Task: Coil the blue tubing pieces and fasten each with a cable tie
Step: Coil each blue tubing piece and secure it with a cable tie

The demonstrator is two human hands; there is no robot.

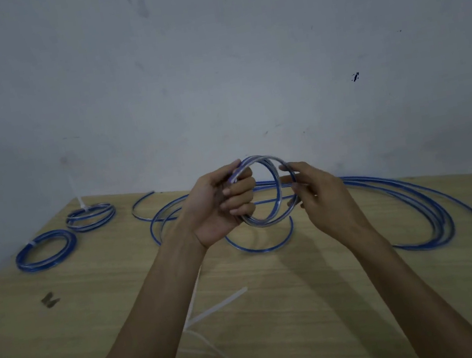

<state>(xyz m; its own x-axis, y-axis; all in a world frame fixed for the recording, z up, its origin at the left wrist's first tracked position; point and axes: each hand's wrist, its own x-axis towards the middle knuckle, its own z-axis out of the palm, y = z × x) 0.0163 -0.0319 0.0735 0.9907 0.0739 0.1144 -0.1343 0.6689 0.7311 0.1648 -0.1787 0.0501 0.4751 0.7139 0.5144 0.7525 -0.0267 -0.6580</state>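
While the coil is only held by hand, nothing locks it. Left to right:

Far left on the table [69, 344], two finished coils — near one [45, 250] and far one [91, 217] — each already tied with a white cable tie. Well apart from the hands, no risk there.

Left hand [221, 209] is curled around the left side of the current coil [266, 191], which is held up off the table in the centre. That grip is all that keeps the turns stacked. If it slackens, I'd expect the springy tubing to pop open and the winding to need redoing.

A free tail [265, 243] hangs below the coil in an arc, not yet wound in. Likely snag — it could catch the loose tubing [413, 212] spread along the right of the table and drag it.

Right hand [321, 196] pinches the coil's right rim with thumb and fingertips, the other fingers looser. It probably has to let go to fetch a tie, and that's the weak moment.

Loose cable ties [217, 305] lie near, partly under the left forearm. Reaching blind could knock them, or tilt the coil so a turn slips off.

Tie put over only some of the turns — the rest would spring free.
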